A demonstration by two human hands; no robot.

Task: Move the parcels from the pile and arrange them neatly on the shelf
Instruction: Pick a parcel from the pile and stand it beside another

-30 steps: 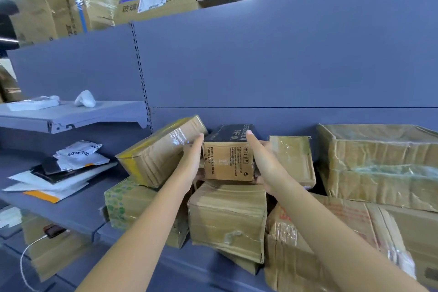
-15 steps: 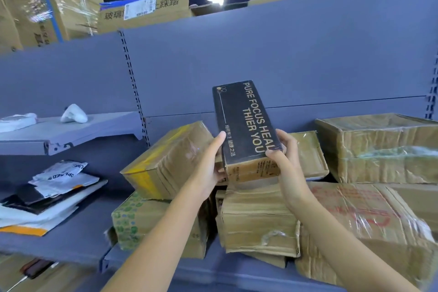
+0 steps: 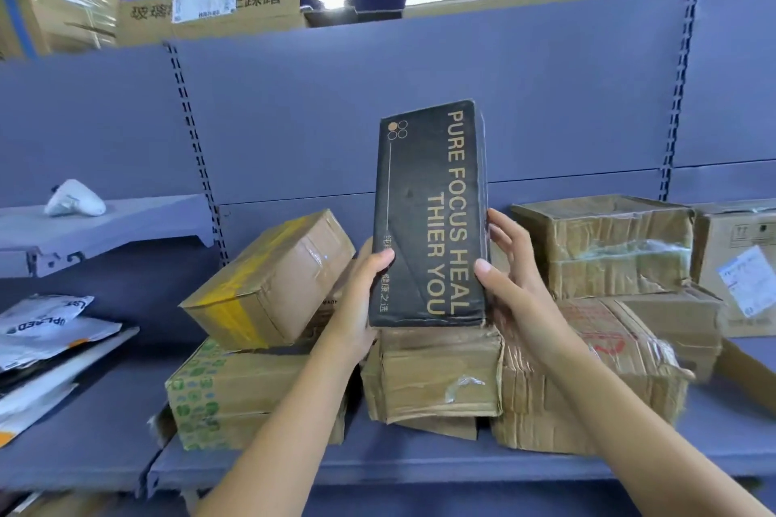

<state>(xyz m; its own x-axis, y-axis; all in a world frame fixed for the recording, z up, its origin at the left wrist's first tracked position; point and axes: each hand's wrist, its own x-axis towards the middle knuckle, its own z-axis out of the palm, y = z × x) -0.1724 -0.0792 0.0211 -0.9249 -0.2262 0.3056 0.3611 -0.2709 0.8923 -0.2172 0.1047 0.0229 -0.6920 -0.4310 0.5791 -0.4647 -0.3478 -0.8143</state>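
At frame centre, the left hand (image 3: 357,298) and right hand (image 3: 510,264) grasp the black box (image 3: 428,214) upright by its lower edges, above the parcel pile (image 3: 436,374). Maintain even two-sided pressure; lower it square onto the shelf (image 3: 378,462), flush with neighbours.

Both hands (image 3: 361,290) hold a black box (image 3: 430,214) upright above parcels (image 3: 436,374).
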